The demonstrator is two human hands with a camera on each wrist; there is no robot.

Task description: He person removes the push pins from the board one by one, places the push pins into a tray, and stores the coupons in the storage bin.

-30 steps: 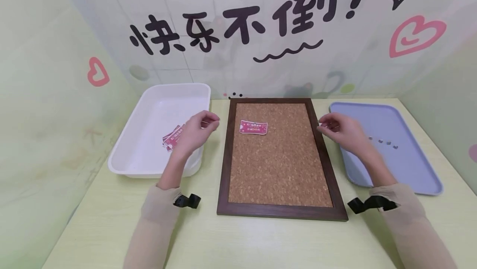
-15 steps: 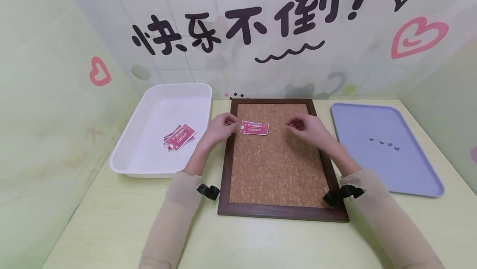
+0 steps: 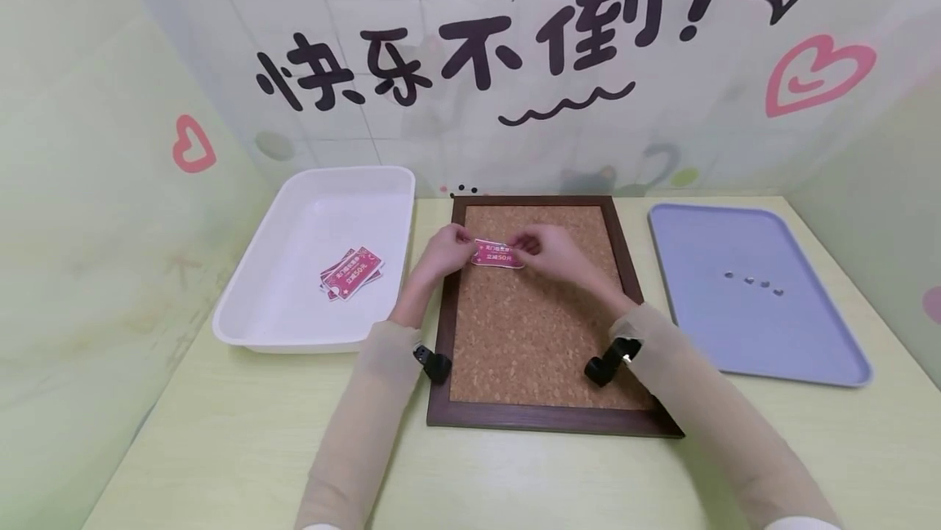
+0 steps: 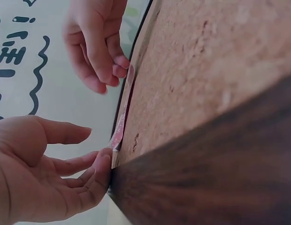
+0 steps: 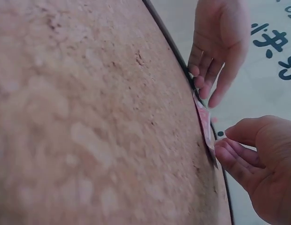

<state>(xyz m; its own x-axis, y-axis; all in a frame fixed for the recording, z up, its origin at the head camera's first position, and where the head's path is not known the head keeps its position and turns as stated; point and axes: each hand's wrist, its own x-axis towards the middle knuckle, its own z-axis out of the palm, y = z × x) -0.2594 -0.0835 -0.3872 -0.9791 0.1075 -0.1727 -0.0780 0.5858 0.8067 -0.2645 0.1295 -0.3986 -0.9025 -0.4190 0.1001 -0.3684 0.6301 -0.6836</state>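
A pink printed coupon (image 3: 497, 254) lies on the cork board (image 3: 544, 334) near its upper left, with a small pin (image 3: 503, 245) at its upper middle. My left hand (image 3: 447, 252) is at the coupon's left end; in the left wrist view its fingertips (image 4: 104, 157) touch that end, the thumb held apart. From the other side my right hand (image 3: 547, 252) reaches over the board and covers the coupon's right end. In the right wrist view the right fingertips (image 5: 221, 146) are right at the coupon's edge, thumb close by. Seen edge-on, the coupon bows slightly off the cork.
To the left stands a white tub (image 3: 253, 301) with several more pink coupons (image 3: 353, 273) in a loose pile. A blue-grey tray (image 3: 779, 342) on the right holds several small metallic pins (image 3: 764, 284). Dark wooden framing (image 3: 544, 418) borders the cork. A printed wall rises behind.
Both hands have come inward over the board, the left from beside the tub and the right from beside the tray, to the coupon's two ends. The coupon has stayed in place.
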